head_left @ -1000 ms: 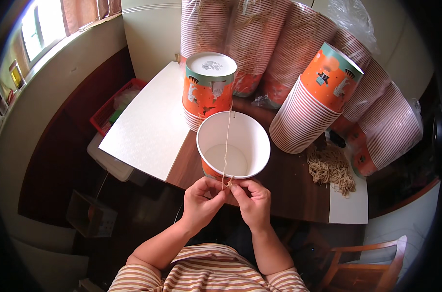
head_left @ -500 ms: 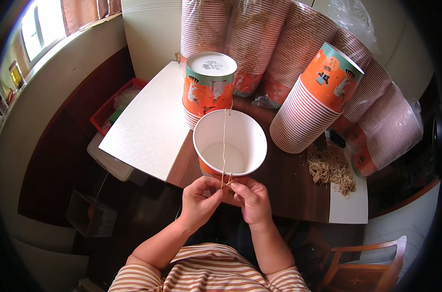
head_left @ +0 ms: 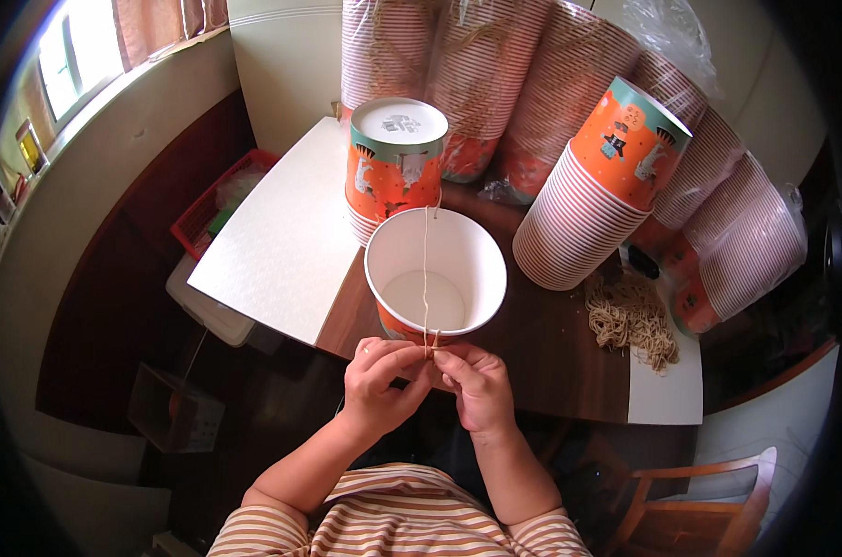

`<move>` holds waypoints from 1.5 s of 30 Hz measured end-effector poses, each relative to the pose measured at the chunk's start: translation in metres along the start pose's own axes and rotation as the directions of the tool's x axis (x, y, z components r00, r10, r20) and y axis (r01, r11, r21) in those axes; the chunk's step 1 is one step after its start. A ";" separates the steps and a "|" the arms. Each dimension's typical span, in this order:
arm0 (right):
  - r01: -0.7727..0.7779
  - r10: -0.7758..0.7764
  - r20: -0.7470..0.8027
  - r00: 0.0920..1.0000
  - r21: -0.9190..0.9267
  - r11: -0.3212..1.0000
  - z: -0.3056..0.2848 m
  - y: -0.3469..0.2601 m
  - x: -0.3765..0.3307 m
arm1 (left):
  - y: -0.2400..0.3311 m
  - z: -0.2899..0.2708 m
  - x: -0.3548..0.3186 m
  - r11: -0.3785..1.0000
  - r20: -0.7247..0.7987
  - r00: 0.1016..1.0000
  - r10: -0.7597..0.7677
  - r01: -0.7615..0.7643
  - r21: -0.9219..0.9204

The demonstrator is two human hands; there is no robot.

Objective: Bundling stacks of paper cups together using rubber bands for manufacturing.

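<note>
Both hands work at the front edge of the tabletop (head_left: 263,251), just beside the near rim of the open paper bucket (head_left: 464,269). The left hand (head_left: 381,381) has its grip pinched together on the cord (head_left: 426,288), and the right hand's (head_left: 478,382) grip is closed on it beside the left fingertips. The cord spans the bucket's mouth from the far rim. An upturned bucket stack (head_left: 395,176) stands close behind, limiting room there; a stretch of brown surface separates the bucket from the cord pile (head_left: 629,320) near the right edge. Bagged stacks (head_left: 486,84) line the back.
</note>
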State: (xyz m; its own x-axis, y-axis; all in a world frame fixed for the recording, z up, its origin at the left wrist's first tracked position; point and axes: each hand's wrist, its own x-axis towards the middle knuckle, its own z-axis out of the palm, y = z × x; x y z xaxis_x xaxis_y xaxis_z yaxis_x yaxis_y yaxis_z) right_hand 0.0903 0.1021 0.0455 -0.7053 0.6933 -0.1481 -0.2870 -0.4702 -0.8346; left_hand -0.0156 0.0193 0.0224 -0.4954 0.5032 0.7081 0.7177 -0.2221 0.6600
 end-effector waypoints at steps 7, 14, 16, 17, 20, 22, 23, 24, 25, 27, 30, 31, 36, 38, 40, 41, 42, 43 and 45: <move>0.028 -0.022 0.075 0.997 -0.076 0.997 -0.015 0.008 0.003 | -0.002 0.000 0.003 0.989 -0.009 0.991 0.131 -0.130 0.077; 0.056 -0.049 0.078 0.996 -0.087 0.995 -0.011 0.004 0.002 | -0.002 0.000 0.004 0.986 -0.006 0.990 0.143 -0.142 0.082; 0.057 -0.050 0.072 0.996 -0.102 0.993 -0.011 0.004 0.002 | -0.002 -0.001 0.005 0.985 0.001 0.989 0.146 -0.146 0.090; 0.068 -0.059 0.066 0.996 -0.141 0.988 -0.011 0.004 0.002 | -0.002 -0.001 0.006 0.984 0.009 0.989 0.149 -0.149 0.098; 0.116 -0.104 0.061 0.993 -0.261 0.958 -0.007 0.003 0.001 | -0.002 -0.004 0.008 0.984 0.030 0.989 0.142 -0.144 0.107; 0.150 -0.137 0.063 0.989 -0.327 0.933 -0.009 0.000 0.001 | -0.001 -0.002 0.009 0.984 0.041 0.990 0.136 -0.140 0.111; 0.191 -0.173 0.081 0.982 -0.380 0.905 -0.010 -0.002 0.001 | -0.001 -0.001 0.009 0.984 0.048 0.990 0.130 -0.135 0.113; 0.233 -0.209 0.102 0.973 -0.436 0.869 -0.010 -0.002 0.000 | 0.000 -0.001 0.009 0.985 0.047 0.990 0.130 -0.134 0.112; 0.233 -0.209 0.102 0.972 -0.437 0.869 -0.010 -0.001 0.000 | 0.000 -0.001 0.008 0.992 0.039 0.996 0.086 -0.089 0.086; 0.178 -0.160 0.079 0.984 -0.355 0.918 -0.012 0.002 0.002 | 0.002 -0.001 0.005 0.997 0.032 0.999 0.043 -0.045 0.060; 0.197 -0.186 0.069 0.980 -0.410 0.891 -0.015 0.005 0.006 | 0.003 -0.002 0.000 0.968 0.062 0.978 -0.200 0.206 -0.141; 0.196 -0.185 0.069 0.980 -0.409 0.891 -0.013 0.004 0.005 | 0.003 -0.003 0.000 0.968 0.064 0.980 -0.187 0.195 -0.156; 0.060 -0.046 0.066 0.997 -0.230 0.971 -0.002 0.003 0.007 | 0.000 -0.003 -0.002 0.972 0.072 0.986 -0.150 0.160 -0.174; 0.024 -0.016 0.057 0.998 -0.150 0.988 0.002 0.000 0.007 | 0.003 -0.003 -0.002 0.963 0.063 0.981 -0.184 0.193 -0.188; -0.011 0.014 0.052 0.999 -0.070 0.997 0.003 -0.001 0.007 | 0.003 -0.003 -0.002 0.949 0.066 0.975 -0.214 0.223 -0.224; -0.014 0.018 0.056 0.998 -0.062 0.998 0.002 0.000 0.008 | 0.002 -0.003 -0.003 0.932 0.070 0.968 -0.243 0.253 -0.260; -0.018 0.021 0.059 0.998 -0.053 0.998 0.001 0.001 0.009 | 0.002 -0.003 -0.003 0.932 0.070 0.967 -0.243 0.253 -0.260; -0.019 0.022 0.058 0.998 -0.053 0.998 0.000 0.002 0.009 | 0.001 -0.003 -0.004 0.930 0.074 0.965 -0.252 0.263 -0.258; -0.026 0.027 0.043 0.999 -0.015 1.000 -0.001 0.004 0.010 | -0.002 -0.004 -0.005 0.927 0.078 0.962 -0.262 0.273 -0.257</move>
State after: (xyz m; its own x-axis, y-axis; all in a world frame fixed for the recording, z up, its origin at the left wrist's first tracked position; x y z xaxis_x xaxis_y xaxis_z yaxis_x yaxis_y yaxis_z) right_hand 0.0825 0.1076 0.0405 -0.7399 0.6563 -0.1475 -0.2584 -0.4798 -0.8385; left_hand -0.0165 0.0135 0.0185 -0.6261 0.6076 0.4887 0.4045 -0.2827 0.8697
